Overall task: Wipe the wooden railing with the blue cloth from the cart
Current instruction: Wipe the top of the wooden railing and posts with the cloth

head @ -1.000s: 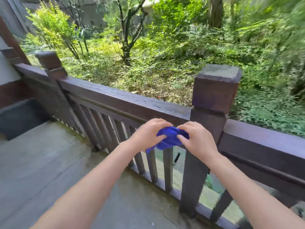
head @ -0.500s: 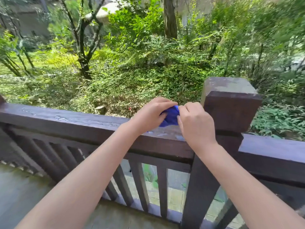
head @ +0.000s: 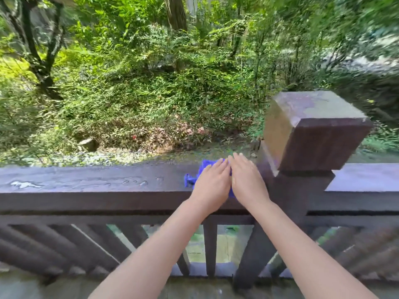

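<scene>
The wooden railing (head: 97,186) ran across the view, its top rail wet in patches, with a square post (head: 311,134) at the right. The blue cloth (head: 200,175) lay on the top rail just left of the post. The left hand (head: 210,184) and the right hand (head: 247,180) were side by side, both flat and open, pressing on the cloth.
</scene>
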Motion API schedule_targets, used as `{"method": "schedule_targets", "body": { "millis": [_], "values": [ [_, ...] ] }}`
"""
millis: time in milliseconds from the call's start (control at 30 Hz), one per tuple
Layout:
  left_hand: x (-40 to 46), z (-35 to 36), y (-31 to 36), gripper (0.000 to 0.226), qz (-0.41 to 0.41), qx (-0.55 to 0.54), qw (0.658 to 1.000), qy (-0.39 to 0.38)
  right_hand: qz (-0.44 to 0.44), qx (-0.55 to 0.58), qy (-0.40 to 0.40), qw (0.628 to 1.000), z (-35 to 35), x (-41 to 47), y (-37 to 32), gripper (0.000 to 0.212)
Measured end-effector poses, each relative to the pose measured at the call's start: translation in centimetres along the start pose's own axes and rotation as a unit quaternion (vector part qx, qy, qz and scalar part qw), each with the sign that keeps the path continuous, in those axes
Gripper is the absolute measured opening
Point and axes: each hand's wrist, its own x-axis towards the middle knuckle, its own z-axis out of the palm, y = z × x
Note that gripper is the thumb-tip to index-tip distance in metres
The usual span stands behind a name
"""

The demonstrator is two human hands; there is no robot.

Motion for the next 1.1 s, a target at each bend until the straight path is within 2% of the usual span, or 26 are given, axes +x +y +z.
{"method": "schedule_targets", "body": {
  "millis": [100, 300, 500, 633, 700, 767, 833, 933, 1033, 1100],
  "values": [
    [0.1, 1.3, -0.3, 0.049, -0.019, 0.041, 0.999, -0.006, 0.031, -0.023, -0.006, 0.999, 1.5, 0.4, 0.7, 0.045],
    [-0.7, 1.4, -1.9, 0.05, -0.026, 0.006, 1.0, 0.006, 0.054, -0.094, 0.015, 0.994, 2.6, -0.2, 0.4, 0.051],
    [-3.2, -0.3, -5.6, 0.047, -0.042, 0.009, 0.999, 0.015, 0.067, -0.086, 0.035, 0.993, 4.4, 0.6, -4.6, 0.052],
    [-5.8, -1.8, -9.2, 0.048, -0.102, 0.049, 0.993, -0.01, 0.025, -0.004, 0.001, 1.0, 5.9, 1.8, -8.9, 0.053],
    [-5.4, -2.0, -8.9, 0.05, -0.113, 0.068, 0.991, -0.016, 0.028, 0.117, -0.039, 0.992, 4.3, 2.4, -8.2, 0.051],
    [-3.8, -1.5, -7.0, 0.054, -0.12, 0.057, 0.991, -0.003, 0.041, 0.199, -0.009, 0.979, 2.0, 2.3, -5.1, 0.048],
    [-2.4, -0.3, -4.8, 0.059, -0.13, 0.061, 0.99, -0.002, 0.062, 0.137, 0.029, 0.988, 0.4, 1.6, -1.4, 0.049],
    [-1.1, 1.1, -3.6, 0.061, -0.168, 0.08, 0.983, 0.003, 0.059, 0.0, -0.026, 0.998, 0.5, 0.8, 0.7, 0.049],
    [-0.5, 1.5, -3.4, 0.061, -0.172, 0.076, 0.982, 0.013, 0.047, -0.039, -0.025, 0.998, 1.3, 0.1, 0.6, 0.049],
    [-0.7, 1.4, -3.7, 0.06, -0.152, 0.063, 0.986, 0.014, 0.053, -0.057, -0.014, 0.997, 2.0, -0.4, 0.6, 0.057]
  ]
}}
